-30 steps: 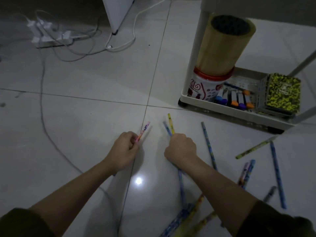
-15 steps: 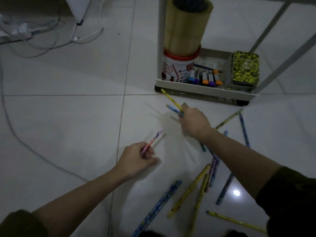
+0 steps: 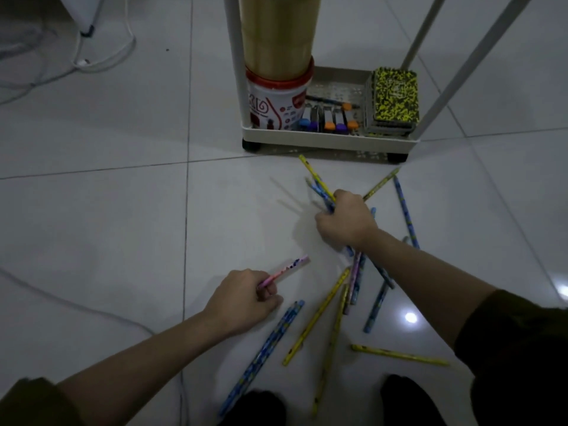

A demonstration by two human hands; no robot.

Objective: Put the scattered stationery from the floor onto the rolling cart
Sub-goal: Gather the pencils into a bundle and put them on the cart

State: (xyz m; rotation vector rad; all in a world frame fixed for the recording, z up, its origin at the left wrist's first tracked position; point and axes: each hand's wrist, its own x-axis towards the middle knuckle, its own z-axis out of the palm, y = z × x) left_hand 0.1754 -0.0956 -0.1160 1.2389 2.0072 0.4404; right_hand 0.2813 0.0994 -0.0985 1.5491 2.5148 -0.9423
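Note:
Several patterned pencils lie scattered on the tiled floor in front of the white rolling cart (image 3: 329, 142). My left hand (image 3: 246, 298) grips a pink pencil (image 3: 287, 269) that points up and to the right. My right hand (image 3: 345, 221) holds a yellow pencil (image 3: 316, 176) and a blue pencil (image 3: 319, 193) together, low over the floor near the cart. Under and right of that hand lie more pencils: a long yellow pencil (image 3: 316, 316), a blue pair (image 3: 264, 353), a blue pencil (image 3: 405, 210) and a yellow pencil (image 3: 399, 354).
The cart's bottom tray holds a white tub (image 3: 275, 103) with a large tape roll (image 3: 278, 35) on top, several markers (image 3: 329, 123) and a yellow-patterned notebook stack (image 3: 393, 98). Cables (image 3: 101, 61) trail across the floor at the far left. My knees show at the bottom edge.
My right hand has moved right and toward the cart with its pencils, reaching among the pencils there. My left hand still holds the pink pencil. My view has shifted right.

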